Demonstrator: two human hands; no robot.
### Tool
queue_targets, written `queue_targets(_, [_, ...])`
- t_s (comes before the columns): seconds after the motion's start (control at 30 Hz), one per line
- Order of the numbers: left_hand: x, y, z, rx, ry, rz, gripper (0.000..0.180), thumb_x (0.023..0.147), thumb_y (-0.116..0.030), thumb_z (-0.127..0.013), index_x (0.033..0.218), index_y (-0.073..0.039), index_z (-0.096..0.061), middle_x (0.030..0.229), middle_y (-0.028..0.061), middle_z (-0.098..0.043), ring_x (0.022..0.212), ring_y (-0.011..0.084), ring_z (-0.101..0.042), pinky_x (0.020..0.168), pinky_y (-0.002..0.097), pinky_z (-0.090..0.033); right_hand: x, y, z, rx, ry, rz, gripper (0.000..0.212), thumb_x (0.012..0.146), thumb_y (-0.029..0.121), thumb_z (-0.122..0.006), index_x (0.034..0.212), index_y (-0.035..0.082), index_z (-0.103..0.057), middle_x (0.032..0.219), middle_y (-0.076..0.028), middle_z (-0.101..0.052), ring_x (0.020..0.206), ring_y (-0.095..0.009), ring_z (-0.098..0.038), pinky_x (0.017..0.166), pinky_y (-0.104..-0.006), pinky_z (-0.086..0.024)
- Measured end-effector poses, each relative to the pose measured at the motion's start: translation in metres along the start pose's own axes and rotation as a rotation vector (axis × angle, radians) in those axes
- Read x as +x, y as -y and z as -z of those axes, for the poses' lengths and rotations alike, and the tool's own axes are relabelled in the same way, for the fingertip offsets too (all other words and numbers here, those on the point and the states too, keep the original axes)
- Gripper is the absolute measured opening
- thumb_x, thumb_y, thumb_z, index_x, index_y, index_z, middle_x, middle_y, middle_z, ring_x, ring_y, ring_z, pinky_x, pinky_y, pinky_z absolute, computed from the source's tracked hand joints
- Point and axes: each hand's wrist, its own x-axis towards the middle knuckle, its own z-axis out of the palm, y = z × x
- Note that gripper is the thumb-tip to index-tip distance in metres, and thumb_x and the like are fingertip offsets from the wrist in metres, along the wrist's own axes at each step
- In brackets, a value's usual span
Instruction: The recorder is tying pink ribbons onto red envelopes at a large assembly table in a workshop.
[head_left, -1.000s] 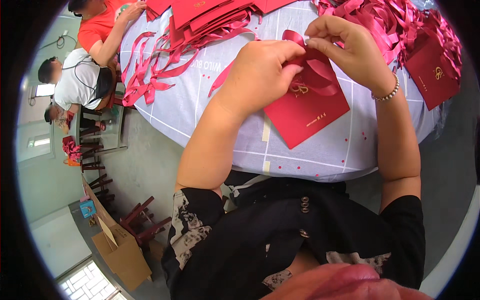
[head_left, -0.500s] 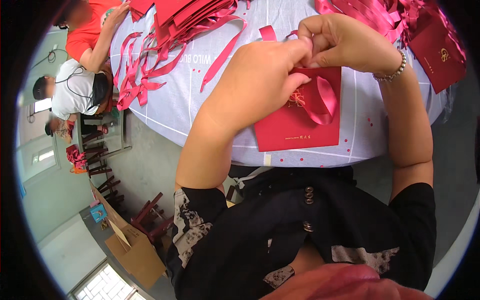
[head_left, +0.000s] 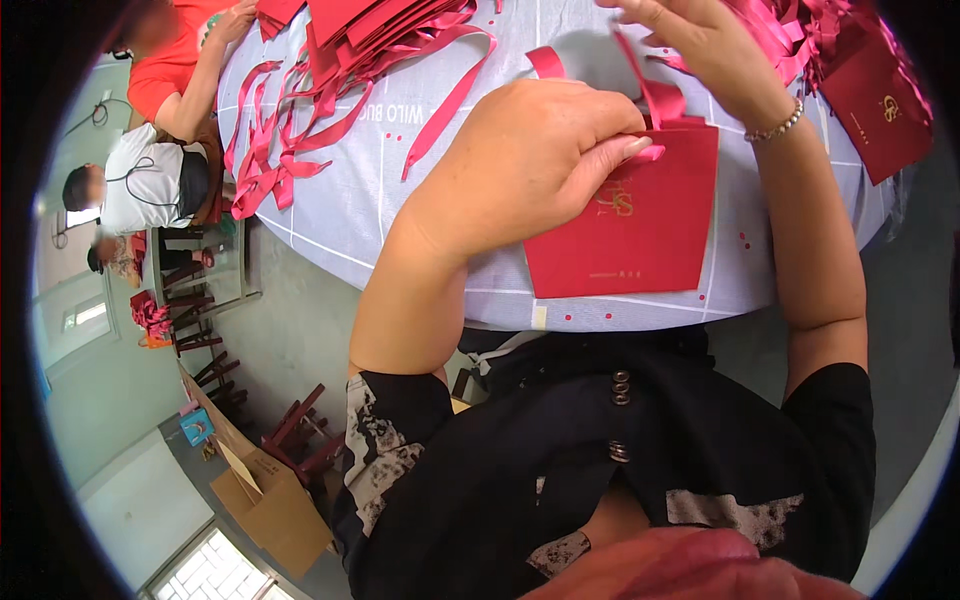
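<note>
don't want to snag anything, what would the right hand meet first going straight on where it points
Nothing visible: the right hand points up and left, past the picture's top edge. The way looks free that far, though height over the tablecloth is unclear.

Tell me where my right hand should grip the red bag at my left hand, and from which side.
Likely the right side edge of the red bag, coming from the right: the left hand covers the upper left, while that straight edge is uncovered.
</note>
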Motion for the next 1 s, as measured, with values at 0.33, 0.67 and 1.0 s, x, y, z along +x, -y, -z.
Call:
queue_targets(0.33, [0.006,-0.002,0.000,-0.038,0.000,-0.074,0.005,0.089,-0.005,-0.066,0.086,-0.001,-0.067,0.076,0.0110,-0.066,0.068,0.0243,-0.064,0.062,0.0325,-0.049,-0.020,0.022,0.002,-0.116,0.632,-0.188,0.044,0.107,0.034,-0.045,0.133,0.001,-0.059,0.121,-0.008,-0.066,0.110,-0.014,-0.061,0.097,-0.0292,-0.048])
queue_targets(0.67, [0.005,-0.019,-0.001,-0.238,-0.026,0.109,0.009,0.089,-0.006,-0.067,0.082,0.000,-0.065,0.068,0.0104,-0.062,0.063,0.0268,-0.059,0.059,0.0339,-0.046,-0.016,0.001,-0.010,-0.088,0.485,-0.050,0.012,0.098,0.011,-0.060,0.100,-0.001,-0.064,0.087,-0.001,-0.069,0.077,-0.006,-0.062,0.072,-0.0216,-0.050])
queue_targets(1.0, [0.007,-0.011,-0.003,-0.206,-0.247,0.203,0.011,0.089,-0.006,-0.069,0.082,0.001,-0.064,0.066,0.0081,-0.061,0.059,0.0145,-0.056,0.057,0.0281,-0.044,-0.005,-0.002,0.014,-0.596,-0.151,0.563,0.031,0.094,0.030,-0.068,0.097,-0.001,-0.069,0.083,-0.009,-0.068,0.078,-0.015,-0.064,0.072,-0.0298,-0.051])
